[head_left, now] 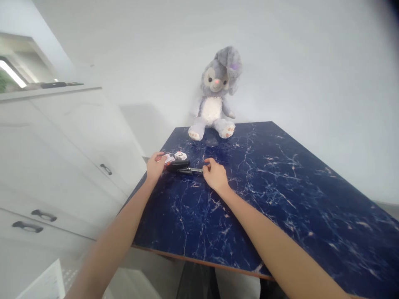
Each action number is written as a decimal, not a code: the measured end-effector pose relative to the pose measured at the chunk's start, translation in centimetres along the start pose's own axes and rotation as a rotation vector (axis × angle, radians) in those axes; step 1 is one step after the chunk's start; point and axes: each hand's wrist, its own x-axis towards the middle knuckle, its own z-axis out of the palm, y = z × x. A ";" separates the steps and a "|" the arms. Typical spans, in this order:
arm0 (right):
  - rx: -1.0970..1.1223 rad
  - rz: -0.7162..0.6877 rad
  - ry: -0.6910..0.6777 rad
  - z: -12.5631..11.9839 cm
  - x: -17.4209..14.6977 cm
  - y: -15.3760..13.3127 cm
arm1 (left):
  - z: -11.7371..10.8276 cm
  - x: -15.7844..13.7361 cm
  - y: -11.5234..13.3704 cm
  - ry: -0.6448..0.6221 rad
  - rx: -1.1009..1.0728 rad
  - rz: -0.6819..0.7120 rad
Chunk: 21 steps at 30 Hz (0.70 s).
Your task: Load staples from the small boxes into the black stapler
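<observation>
On the blue table lies a black stapler [178,166], its silver metal rail [195,170] sticking out to the right. My right hand [215,174] is at the end of that rail, thumb and fingers curled together on it. My left hand [156,166] is at the stapler's left end, with its thumb and fingers closed around a small red-and-white packet [169,158]. The packet is partly covered by my fingers. Just behind the stapler stands a small white box [180,155] with red and dark print.
A grey plush rabbit [212,110] sits at the table's back edge against the wall. The dark blue marbled table [280,199] extends to the right. White cabinets [75,145] with dark handles stand on the left. Below the front edge a dark chair [197,280] shows.
</observation>
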 end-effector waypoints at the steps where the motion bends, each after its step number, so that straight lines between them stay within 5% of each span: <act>1: -0.004 -0.006 -0.003 0.0 0.0 0.0 | 0.0 0.1 -0.2 -0.028 0.033 0.000; 11: -0.034 -0.032 0.001 0.7 0.0 0.4 | 0.5 0.4 -1.3 -0.194 0.092 0.043; 21: -0.009 -0.006 -0.004 0.2 -0.1 0.0 | 1.0 0.6 -2.5 -0.198 -0.010 -0.010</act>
